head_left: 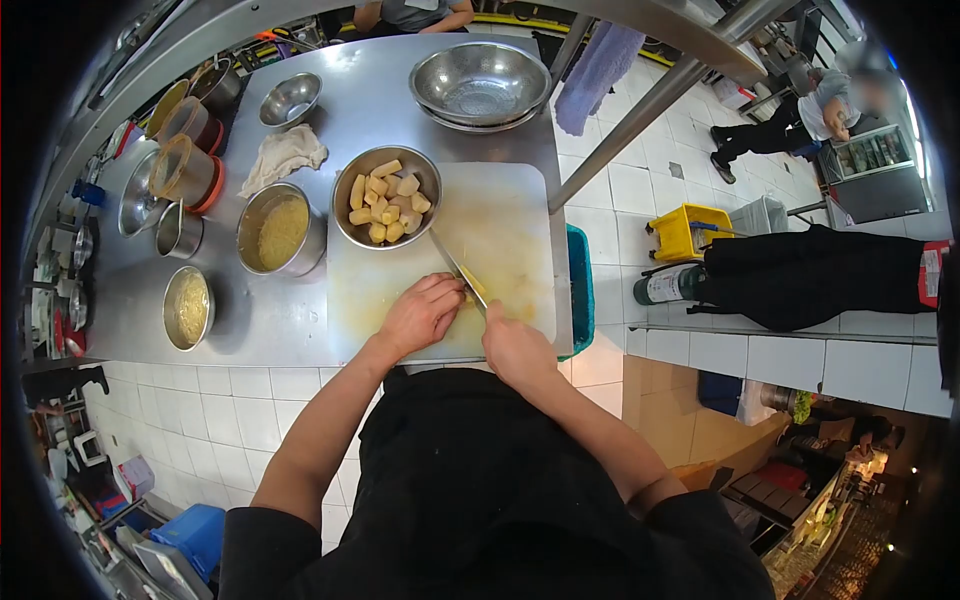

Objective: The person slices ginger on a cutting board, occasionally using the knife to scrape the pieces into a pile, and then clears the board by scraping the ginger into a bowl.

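Observation:
A kitchen knife (456, 264) is gripped in my right hand (518, 346), its blade pointing away from me over the white cutting board (500, 200). Left of the blade, my left hand (424, 312) is closed, fingers curled down at the board; what they pinch is mostly hidden. Small yellow pieces (478, 286) lie beside the knife, and the board is stained yellow and wet around them. A metal bowl (345, 228) at the board's far left corner holds several peeled, pale yellow chunks (378, 208), apparently potato.
Left stand a pot (318, 246) and a small bowl (208, 318), both with yellowish shreds, and a cloth (284, 158). Stacked metal bowls (535, 75) sit at the back. A slanted metal post (640, 125) rises right, above a teal bin (580, 290). Other people are beyond.

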Demonstrator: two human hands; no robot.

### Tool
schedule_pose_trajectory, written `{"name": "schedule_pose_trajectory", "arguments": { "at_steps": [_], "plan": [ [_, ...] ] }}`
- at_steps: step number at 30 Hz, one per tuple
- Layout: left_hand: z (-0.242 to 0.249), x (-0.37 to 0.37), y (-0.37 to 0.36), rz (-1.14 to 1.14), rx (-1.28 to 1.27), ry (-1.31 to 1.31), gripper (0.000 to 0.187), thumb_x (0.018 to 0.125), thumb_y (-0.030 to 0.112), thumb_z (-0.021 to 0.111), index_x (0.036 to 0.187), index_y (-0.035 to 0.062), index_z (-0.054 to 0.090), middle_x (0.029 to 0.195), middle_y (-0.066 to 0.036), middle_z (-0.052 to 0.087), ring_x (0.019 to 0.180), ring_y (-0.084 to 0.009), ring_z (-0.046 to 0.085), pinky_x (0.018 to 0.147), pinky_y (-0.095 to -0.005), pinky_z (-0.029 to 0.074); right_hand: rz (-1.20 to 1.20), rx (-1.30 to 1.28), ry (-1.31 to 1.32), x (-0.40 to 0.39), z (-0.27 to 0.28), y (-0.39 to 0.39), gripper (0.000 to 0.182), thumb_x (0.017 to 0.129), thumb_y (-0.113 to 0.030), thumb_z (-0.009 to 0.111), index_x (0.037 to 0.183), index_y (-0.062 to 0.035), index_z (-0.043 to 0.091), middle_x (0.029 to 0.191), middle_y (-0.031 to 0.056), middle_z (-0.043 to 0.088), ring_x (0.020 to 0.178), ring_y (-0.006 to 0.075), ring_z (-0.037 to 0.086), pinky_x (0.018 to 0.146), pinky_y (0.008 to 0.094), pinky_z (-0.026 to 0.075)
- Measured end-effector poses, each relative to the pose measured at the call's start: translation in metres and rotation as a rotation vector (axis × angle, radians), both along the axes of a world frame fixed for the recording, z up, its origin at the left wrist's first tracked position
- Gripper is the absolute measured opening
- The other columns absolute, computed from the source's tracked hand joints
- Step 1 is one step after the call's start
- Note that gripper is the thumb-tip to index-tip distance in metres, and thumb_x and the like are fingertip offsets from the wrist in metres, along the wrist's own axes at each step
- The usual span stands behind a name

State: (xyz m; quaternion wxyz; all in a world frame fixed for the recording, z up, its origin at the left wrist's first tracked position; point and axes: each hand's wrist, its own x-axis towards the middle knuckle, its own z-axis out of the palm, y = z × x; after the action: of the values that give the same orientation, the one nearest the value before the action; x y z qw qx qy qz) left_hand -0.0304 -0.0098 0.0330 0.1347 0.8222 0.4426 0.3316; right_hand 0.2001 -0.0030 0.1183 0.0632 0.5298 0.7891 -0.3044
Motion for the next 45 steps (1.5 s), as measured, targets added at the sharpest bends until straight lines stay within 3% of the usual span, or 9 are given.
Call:
{"name": "schedule_pose_trajectory", "arguments": {
  "at_steps": [5,11,17,20,23,29,36,41,45],
  "plan": [
    [-0.003,-0.002,0.001,0.008,-0.029,0.017,0.019,0.090,0.003,0.076,0.107,0.0052,0.068,0.128,-0.010,0.074,0.127,-0.0317,0.068,0.110,-0.0432,0.058,0.054,-0.022,0.018,0.018,0.047,-0.004,0.017,0.104,-0.010,0.055,0.114,0.0038,0.052,0.087,0.0334,0.076,0.084,0.0543,0.077,0.076,0.0669,0.058],
    [-0.004,-0.001,0.002,0.024,0.002,0.014,0.017,0.090,0.002,0.077,0.105,0.0054,0.069,0.127,-0.009,0.074,0.126,-0.0313,0.068,0.109,-0.0425,0.058,0.022,0.053,0.062,-0.002,-0.009,0.001,0.021,0.105,-0.010,0.057,0.118,0.0049,0.053,0.085,0.0337,0.076,0.081,0.0548,0.076,0.073,0.0664,0.058],
    [-0.007,-0.002,-0.001,0.007,-0.028,0.012,0.018,0.090,0.004,0.078,0.106,0.0047,0.070,0.126,-0.009,0.074,0.124,-0.0315,0.069,0.108,-0.0426,0.058,0.044,0.013,0.036,0.022,0.035,-0.011,0.020,0.105,-0.012,0.057,0.116,0.0046,0.054,0.084,0.0343,0.075,0.079,0.0548,0.075,0.072,0.0675,0.058],
    [-0.002,0.002,0.002,0.017,0.001,0.011,0.018,0.091,0.004,0.078,0.106,0.0042,0.070,0.125,-0.010,0.074,0.123,-0.0322,0.069,0.107,-0.0425,0.058,0.001,0.050,0.070,0.003,-0.020,-0.004,0.020,0.106,-0.014,0.057,0.115,0.0032,0.053,0.083,0.0335,0.074,0.078,0.0544,0.075,0.073,0.0675,0.058],
    [-0.002,0.010,0.000,0.041,-0.017,-0.055,0.019,0.090,-0.001,0.079,0.107,0.0032,0.072,0.120,-0.013,0.075,0.119,-0.0369,0.070,0.104,-0.0450,0.059,0.044,0.038,0.029,0.008,-0.014,0.010,0.021,0.105,-0.011,0.053,0.122,0.0010,0.054,0.087,0.0304,0.078,0.084,0.0511,0.079,0.076,0.0653,0.061],
    [-0.003,0.014,-0.005,0.138,-0.050,-0.124,0.018,0.092,0.001,0.079,0.109,0.0010,0.074,0.120,-0.012,0.075,0.116,-0.0358,0.071,0.101,-0.0441,0.060,0.030,0.084,0.056,0.035,-0.016,0.011,0.020,0.109,-0.017,0.057,0.116,0.0016,0.051,0.079,0.0298,0.074,0.075,0.0535,0.074,0.069,0.0677,0.055],
    [0.002,0.006,-0.004,0.087,-0.071,-0.139,0.021,0.090,-0.003,0.077,0.111,0.0020,0.076,0.121,-0.012,0.076,0.120,-0.0355,0.071,0.103,-0.0446,0.061,0.099,0.059,0.028,0.028,0.030,-0.003,0.021,0.108,-0.016,0.059,0.117,0.0015,0.052,0.078,0.0289,0.074,0.075,0.0517,0.075,0.068,0.0659,0.057],
    [-0.006,0.002,-0.004,0.071,-0.060,-0.117,0.026,0.085,-0.008,0.077,0.109,0.0028,0.078,0.122,-0.012,0.077,0.120,-0.0366,0.073,0.103,-0.0458,0.061,0.148,-0.039,-0.057,0.033,0.066,-0.007,0.019,0.103,-0.008,0.054,0.119,0.0024,0.053,0.084,0.0283,0.077,0.082,0.0483,0.079,0.071,0.0633,0.061],
    [-0.009,0.003,-0.003,0.074,-0.058,-0.129,0.027,0.085,-0.008,0.076,0.109,0.0033,0.078,0.122,-0.011,0.078,0.119,-0.0364,0.073,0.103,-0.0455,0.062,0.122,0.055,0.016,0.022,0.006,-0.006,0.022,0.106,-0.014,0.060,0.119,0.0018,0.053,0.079,0.0285,0.075,0.077,0.0515,0.076,0.069,0.0641,0.059]
  ]
}}
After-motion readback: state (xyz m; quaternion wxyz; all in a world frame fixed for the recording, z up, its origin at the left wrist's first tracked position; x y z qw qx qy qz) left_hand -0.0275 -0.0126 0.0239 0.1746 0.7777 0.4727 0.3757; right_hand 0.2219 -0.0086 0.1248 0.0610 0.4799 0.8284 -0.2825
